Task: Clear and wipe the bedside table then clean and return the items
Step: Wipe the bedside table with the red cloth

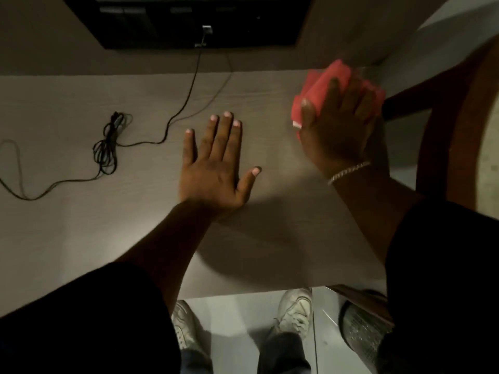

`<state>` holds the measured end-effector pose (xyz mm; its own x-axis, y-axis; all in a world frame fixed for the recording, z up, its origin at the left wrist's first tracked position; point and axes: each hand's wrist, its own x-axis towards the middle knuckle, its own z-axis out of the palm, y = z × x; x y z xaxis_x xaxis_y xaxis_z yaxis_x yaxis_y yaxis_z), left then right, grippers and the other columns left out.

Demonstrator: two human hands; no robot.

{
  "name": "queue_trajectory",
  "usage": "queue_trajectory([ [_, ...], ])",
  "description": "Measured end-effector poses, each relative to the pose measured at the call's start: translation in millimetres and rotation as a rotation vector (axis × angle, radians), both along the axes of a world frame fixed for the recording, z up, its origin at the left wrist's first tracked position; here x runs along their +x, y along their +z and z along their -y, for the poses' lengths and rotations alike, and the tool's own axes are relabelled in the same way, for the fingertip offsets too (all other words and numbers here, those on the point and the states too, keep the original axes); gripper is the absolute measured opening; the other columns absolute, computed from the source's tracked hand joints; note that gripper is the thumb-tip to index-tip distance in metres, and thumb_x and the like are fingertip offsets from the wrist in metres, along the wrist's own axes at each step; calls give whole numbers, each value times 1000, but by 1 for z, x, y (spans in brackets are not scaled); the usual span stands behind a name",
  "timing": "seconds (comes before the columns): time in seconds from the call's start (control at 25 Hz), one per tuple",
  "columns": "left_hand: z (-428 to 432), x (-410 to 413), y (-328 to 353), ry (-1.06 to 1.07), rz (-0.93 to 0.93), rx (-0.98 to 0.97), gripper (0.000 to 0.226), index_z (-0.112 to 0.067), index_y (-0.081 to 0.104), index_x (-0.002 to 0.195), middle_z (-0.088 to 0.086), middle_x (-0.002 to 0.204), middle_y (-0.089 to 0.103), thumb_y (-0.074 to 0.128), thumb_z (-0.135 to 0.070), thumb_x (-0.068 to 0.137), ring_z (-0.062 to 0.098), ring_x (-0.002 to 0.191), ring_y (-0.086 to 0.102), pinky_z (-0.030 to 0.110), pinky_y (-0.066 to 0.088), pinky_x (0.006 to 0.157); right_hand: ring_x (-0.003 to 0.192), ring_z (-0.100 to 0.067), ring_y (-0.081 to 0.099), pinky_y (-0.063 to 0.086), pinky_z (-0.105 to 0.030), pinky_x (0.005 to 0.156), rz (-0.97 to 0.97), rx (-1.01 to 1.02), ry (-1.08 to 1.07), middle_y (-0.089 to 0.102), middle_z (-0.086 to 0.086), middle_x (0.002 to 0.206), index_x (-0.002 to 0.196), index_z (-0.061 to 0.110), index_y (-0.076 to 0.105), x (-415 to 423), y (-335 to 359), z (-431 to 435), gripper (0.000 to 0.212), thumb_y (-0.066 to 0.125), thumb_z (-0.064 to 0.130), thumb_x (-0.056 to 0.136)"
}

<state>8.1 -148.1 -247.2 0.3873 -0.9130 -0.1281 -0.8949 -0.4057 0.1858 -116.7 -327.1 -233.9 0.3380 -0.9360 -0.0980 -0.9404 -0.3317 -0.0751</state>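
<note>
The pale wood-grain bedside table (113, 238) bears a thin black cable (108, 147), part coiled in a bundle at the left, its line running up to a plug in the black panel (189, 20) on the wall behind. No container can be made out; a dark meshed round shape (361, 327) at the lower right is too dim to tell. The left hand (216, 168) lies flat on the middle of the top, fingers spread, holding nothing. The right hand (340, 122) presses down on a crumpled red cloth (324, 85) at the far right corner, blurred, fingers splayed over it, a silver chain bracelet (348, 172) at the wrist. Dark sleeves cut off both forearms. Between hand and cable the top lies bare; white shoes (294, 314) stand past the near edge
</note>
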Motion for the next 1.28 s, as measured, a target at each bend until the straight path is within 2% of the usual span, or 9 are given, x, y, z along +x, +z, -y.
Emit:
queue_trajectory([
  [0.12,-4,-2,-4,6,6,-30,81,-16,4,156,7,167,4,19,-65,94,24,154,0,56,3,123,147,-43,19,15,-59,117,8,-70,-103,23,-19,160,151,19,24,23,-8,9,69,21,58,93],
  [0.24,0,-1,-4,-4,12,-19,82,-15,5,156,7,167,5,22,-65,94,24,154,1,56,3,123,147,-39,22,20,-56,117,6,-143,188,26,-13,160,150,24,30,-2,-11,-21,64,21,57,96],
  [0.32,-1,0,-2,6,21,-16,82,-16,4,156,6,167,4,22,-65,94,23,154,0,56,2,123,147,-38,22,24,-57,115,19,-114,358,27,-11,160,149,24,32,-32,-10,-37,63,26,57,96],
  [0.48,-2,1,-3,6,11,-20,82,-18,4,156,4,167,5,22,-67,93,22,154,1,54,1,123,145,-44,24,25,-61,114,-35,-133,180,31,-19,157,150,17,32,-105,-13,-101,66,31,55,96],
  [0.68,-3,1,0,16,-14,-51,77,-19,8,156,4,167,8,27,-62,95,21,154,3,54,1,123,146,-42,23,21,-69,111,-6,-56,486,31,-13,157,151,24,26,-185,-12,-172,67,34,57,94],
  [0.84,-4,3,-3,30,-20,-125,72,-15,17,155,8,166,15,27,-55,96,22,154,8,54,5,123,147,-37,25,19,-64,114,30,-135,456,30,-9,158,151,27,28,-149,-13,-147,69,38,59,90],
  [0.96,-3,1,-2,63,-28,-151,75,-7,22,153,14,164,20,32,-52,95,28,153,13,52,9,124,147,-34,25,22,-58,114,3,-148,491,31,-6,159,149,29,31,-106,-10,-110,66,34,61,91],
  [1.04,-6,0,1,102,-9,-157,78,-2,22,153,18,163,20,34,-52,94,31,153,13,50,8,124,149,-32,19,20,-55,115,-51,-126,534,24,-3,162,150,32,26,-75,-7,-85,65,29,61,92],
  [1.28,-32,42,-5,83,-14,-153,82,-4,14,155,16,165,11,26,-59,95,29,154,7,46,6,125,148,-40,14,22,-60,113,-29,-90,385,19,-9,163,149,24,26,27,-6,-51,66,27,54,91],
])
